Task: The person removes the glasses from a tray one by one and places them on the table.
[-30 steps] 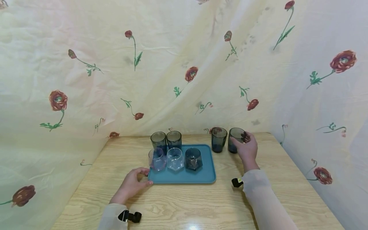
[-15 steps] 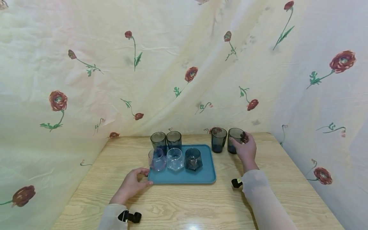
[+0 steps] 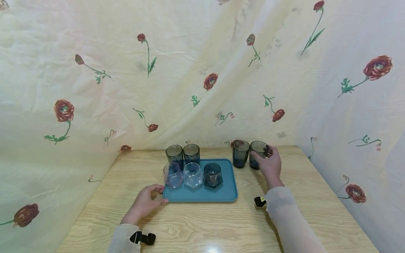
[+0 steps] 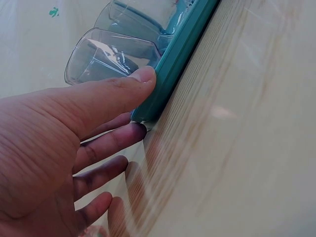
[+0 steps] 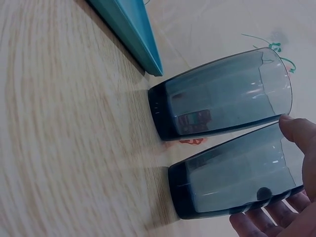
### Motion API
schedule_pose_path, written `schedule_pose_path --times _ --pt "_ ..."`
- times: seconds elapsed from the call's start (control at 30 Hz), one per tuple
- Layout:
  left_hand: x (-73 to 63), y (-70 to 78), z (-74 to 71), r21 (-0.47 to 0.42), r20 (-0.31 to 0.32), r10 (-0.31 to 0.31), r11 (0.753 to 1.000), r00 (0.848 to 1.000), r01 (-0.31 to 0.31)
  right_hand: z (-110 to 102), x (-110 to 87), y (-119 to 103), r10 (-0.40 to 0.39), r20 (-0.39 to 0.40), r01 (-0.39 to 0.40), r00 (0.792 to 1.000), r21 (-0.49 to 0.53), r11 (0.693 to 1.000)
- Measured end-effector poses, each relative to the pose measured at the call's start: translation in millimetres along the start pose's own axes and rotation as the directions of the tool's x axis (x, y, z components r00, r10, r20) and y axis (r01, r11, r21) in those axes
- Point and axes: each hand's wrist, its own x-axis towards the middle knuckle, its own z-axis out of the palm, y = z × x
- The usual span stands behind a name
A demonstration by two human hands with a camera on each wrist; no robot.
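Observation:
My right hand (image 3: 270, 165) holds a smoky blue-grey drinking glass (image 3: 257, 161) by its upper part, thumb on one side and fingers on the other. It stands upright, its base at table level, close beside a matching glass (image 3: 240, 156). In the right wrist view a narrow gap separates the held glass (image 5: 237, 173) from the other glass (image 5: 222, 96). My left hand (image 3: 145, 203) pinches the front left corner of a teal tray (image 3: 202, 196) between thumb and fingers. On that tray stand a pinkish glass (image 3: 173, 177), a clear glass (image 3: 193, 177) and a dark grey glass (image 3: 213, 177).
Two more smoky glasses, one at the left (image 3: 174, 153) and one beside it (image 3: 191, 151), stand at the tray's back left, partly hidden by the front row. The wooden table (image 3: 190, 225) meets a flowered cloth (image 3: 177, 88) behind and at the sides.
My right hand has shifted the held glass slightly left, narrowing the gap to its neighbour. The left hand, the tray and the other glasses have not moved.

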Motion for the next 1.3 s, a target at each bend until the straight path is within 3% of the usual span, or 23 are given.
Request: schedule_pose_path --times 0.3,0.5,0.8,0.9,1.1,1.3 --pt "-0.7 -1.5 -0.2 -0.002 -0.004 0.004 1.0 1.0 -0.004 -2.6 -0.6 -4.0 -0.008 0.045 0.009 0.999 -0.03 1.0" --pt "-0.7 -1.2 -0.6 -0.006 -0.003 0.0 1.0 1.0 0.0 -9.3 -0.5 -11.3 -0.062 0.104 0.063 0.993 -0.014 0.998" --pt "-1.4 0.3 -1.6 -0.011 -0.002 -0.004 1.0 1.0 0.004 -17.7 -10.4 -35.0 -0.137 0.098 0.139 0.986 -0.016 0.99" --pt "-1.7 0.4 -1.8 -0.013 -0.001 -0.006 1.0 1.0 0.006 -15.9 -16.1 -46.9 -0.173 0.053 0.173 0.983 0.018 0.985" --pt "-0.8 -1.1 -1.2 -0.016 -0.002 -0.005 1.0 1.0 0.005 -0.3 -33.1 -69.5 -0.308 -0.022 0.308 0.951 0.103 0.946" --pt "-0.8 -0.6 -1.2 -0.019 -0.002 -0.004 1.0 1.0 0.004 21.5 -45.1 -87.2 -0.397 0.038 0.392 0.917 0.11 0.914"
